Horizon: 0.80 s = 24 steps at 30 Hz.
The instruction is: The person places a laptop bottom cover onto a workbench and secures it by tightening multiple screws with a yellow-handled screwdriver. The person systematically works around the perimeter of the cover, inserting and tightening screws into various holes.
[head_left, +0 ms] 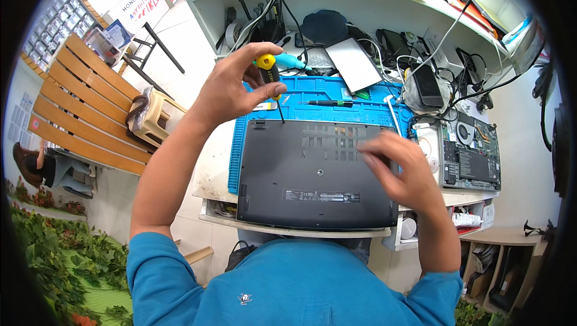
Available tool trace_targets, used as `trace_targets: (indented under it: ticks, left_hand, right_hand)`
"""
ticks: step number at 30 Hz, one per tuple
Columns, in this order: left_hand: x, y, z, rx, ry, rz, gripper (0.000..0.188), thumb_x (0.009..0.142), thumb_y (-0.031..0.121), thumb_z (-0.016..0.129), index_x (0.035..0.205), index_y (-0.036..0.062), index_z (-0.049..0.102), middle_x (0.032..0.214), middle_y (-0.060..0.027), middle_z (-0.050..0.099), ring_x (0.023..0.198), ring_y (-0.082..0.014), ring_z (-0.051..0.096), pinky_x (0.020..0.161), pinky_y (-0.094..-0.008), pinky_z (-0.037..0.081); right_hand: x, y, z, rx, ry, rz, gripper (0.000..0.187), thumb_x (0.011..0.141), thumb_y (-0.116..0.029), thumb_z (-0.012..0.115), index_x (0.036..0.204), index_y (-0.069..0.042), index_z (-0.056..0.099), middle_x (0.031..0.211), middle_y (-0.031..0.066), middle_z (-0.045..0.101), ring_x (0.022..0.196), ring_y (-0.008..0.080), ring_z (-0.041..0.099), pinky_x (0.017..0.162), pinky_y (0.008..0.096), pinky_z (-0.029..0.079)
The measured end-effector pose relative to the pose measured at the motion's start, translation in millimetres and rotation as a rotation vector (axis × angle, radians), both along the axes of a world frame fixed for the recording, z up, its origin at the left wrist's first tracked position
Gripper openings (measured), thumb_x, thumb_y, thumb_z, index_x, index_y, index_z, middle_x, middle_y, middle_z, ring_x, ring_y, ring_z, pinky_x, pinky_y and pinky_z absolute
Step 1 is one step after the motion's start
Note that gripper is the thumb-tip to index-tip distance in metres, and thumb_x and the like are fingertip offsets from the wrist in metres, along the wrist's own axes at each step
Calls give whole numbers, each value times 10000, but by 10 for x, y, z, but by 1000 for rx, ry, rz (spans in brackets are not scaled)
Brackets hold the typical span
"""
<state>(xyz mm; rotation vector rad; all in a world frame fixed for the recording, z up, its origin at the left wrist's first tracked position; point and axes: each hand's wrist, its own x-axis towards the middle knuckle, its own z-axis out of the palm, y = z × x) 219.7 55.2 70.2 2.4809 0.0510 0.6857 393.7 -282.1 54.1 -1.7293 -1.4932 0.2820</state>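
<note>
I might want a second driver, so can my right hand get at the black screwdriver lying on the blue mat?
Probably yes: the right hand hovers over the laptop, and the black screwdriver lies uncovered just beyond its far edge.

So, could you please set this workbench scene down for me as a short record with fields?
Setting: cluttered repair bench with a blue work mat
Main item: dark laptop, turned bottom up, lying partly on the mat
Left hand: raised over the laptop's far left corner, gripping a yellow-handled screwdriver, tip pointing down at that corner
Right hand: blurred, over the laptop's right side; contact cannot be told
Nearby: second screwdriver lying on the mat; opened laptop with its insides showing, to the right
Background: wooden bench on the left
</note>
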Motion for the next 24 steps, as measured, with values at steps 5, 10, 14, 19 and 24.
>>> trace_targets:
  ticks: [5,10,14,19,24]
  left_hand:
    - [112,-36,472,75,187,-115,265,985,140,822,1218,46,735,969,-88,732,1048,-241,755,896,-363,646]
    - [182,-28,497,340,243,10,295,1050,336,779,1093,46,747,956,-145,741,922,-343,723,846,-445,557]
    - [185,-71,421,409,250,122,373,1083,419,731,1040,49,747,932,-137,751,920,-343,736,837,-444,561]
    - [257,-81,418,461,204,146,399,1085,426,729,976,42,743,919,-132,748,900,-337,732,805,-446,564]
    - [310,-165,417,460,192,119,369,1082,400,732,978,46,748,909,-132,740,879,-336,724,791,-444,565]
  right_hand:
    - [26,1426,-412,-34,105,130,296,1075,-101,694,1351,-9,753,1248,176,703,1105,359,717,930,442,584]
    - [8,1986,-673,-57,115,238,277,988,-170,846,1190,12,795,1031,135,771,899,294,739,813,411,588]
    - [4,2030,-656,-86,120,145,262,894,-194,951,973,9,805,817,94,770,660,207,711,638,372,558]
    - [20,2029,-689,-122,342,183,257,874,-150,968,934,6,773,810,63,741,603,144,694,554,323,542]
    - [-2,2006,-702,-101,332,152,269,861,-125,971,979,19,777,803,56,712,624,149,699,559,321,559]
